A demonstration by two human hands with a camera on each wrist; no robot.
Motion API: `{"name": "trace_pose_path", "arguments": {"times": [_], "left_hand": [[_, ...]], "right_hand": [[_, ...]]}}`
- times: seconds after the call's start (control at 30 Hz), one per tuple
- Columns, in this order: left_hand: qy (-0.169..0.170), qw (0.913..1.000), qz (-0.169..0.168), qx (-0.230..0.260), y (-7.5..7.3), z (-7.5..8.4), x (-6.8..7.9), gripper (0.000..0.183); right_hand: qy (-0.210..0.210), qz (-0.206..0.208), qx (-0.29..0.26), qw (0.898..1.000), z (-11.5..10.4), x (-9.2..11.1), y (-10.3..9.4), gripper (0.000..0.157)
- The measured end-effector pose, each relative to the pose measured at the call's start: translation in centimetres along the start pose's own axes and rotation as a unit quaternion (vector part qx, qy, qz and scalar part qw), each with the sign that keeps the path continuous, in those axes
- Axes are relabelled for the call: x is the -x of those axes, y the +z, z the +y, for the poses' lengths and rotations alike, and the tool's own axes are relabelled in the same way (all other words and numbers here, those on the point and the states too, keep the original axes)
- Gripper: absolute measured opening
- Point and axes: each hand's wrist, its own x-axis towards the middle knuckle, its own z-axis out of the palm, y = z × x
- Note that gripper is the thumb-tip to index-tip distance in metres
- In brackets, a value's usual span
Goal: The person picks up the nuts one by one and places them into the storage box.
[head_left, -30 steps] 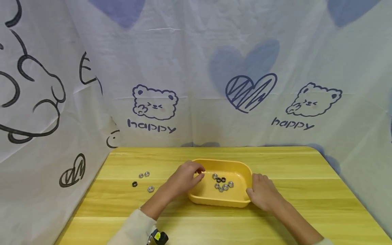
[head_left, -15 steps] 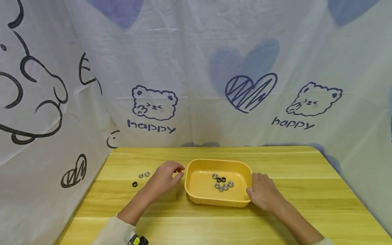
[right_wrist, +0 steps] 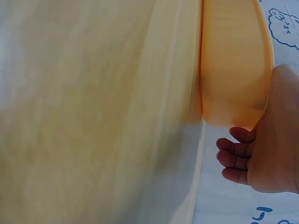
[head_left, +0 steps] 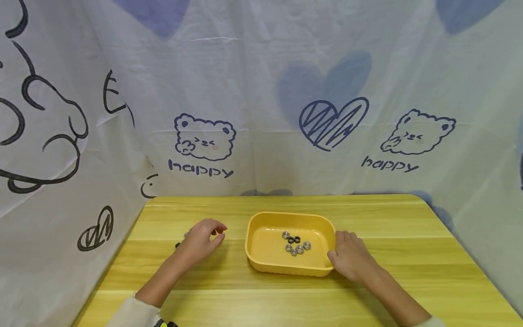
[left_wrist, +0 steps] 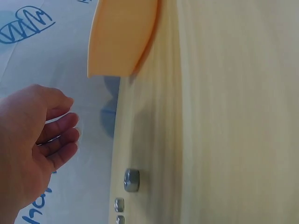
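Note:
A yellow plastic tray (head_left: 282,269) stands on the table, holding several silver hex nuts (head_left: 300,249) and two black nuts (head_left: 297,239). My right hand (head_left: 352,255) grips the tray's right end, thumb over the rim and fingers along the outside. Left of the tray my left hand (head_left: 201,240) hovers over the table, its fingers loosely bent with nothing between them. Below that hand, the left wrist view shows loose silver nuts, the nearest nut (left_wrist: 131,180) being largest. In the head view the left hand mostly covers them; a black nut (head_left: 177,245) peeks out beside the wrist.
The wood-grain table (head_left: 261,299) ends at the back against a white cloth (head_left: 261,91) printed with hearts and bears. More cloth hangs along the left and right sides.
My left hand has moved left, from over the tray's left end to above the loose nuts, now hiding most of them. The right hand and tray have stayed put.

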Motion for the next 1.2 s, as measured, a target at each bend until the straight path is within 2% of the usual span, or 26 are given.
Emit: {"name": "trace_pose_path", "arguments": {"times": [0.17, 0.43, 0.97, 1.2], "left_hand": [[-0.016, 0.9998, -0.006, 0.002, 0.1, -0.7, 0.8, 0.018], [-0.049, 0.9985, -0.024, -0.002, -0.3, -2.0, 1.8, 0.021], [-0.057, 0.9979, -0.03, -0.011, -0.5, -4.2, 3.6, 0.018], [-0.071, 0.9954, -0.063, -0.007, -0.5, -5.0, 4.0, 0.027]], "right_hand": [[0.001, -0.002, 0.0, 1.0, 0.0, 0.0, 0.0, 0.032], [0.002, -0.001, -0.006, 1.0, -0.2, 0.1, 0.3, 0.038], [0.01, -0.009, -0.014, 1.0, 0.1, -0.1, 0.1, 0.043], [0.013, -0.009, -0.012, 1.0, 0.2, -0.2, 0.3, 0.041]]}}
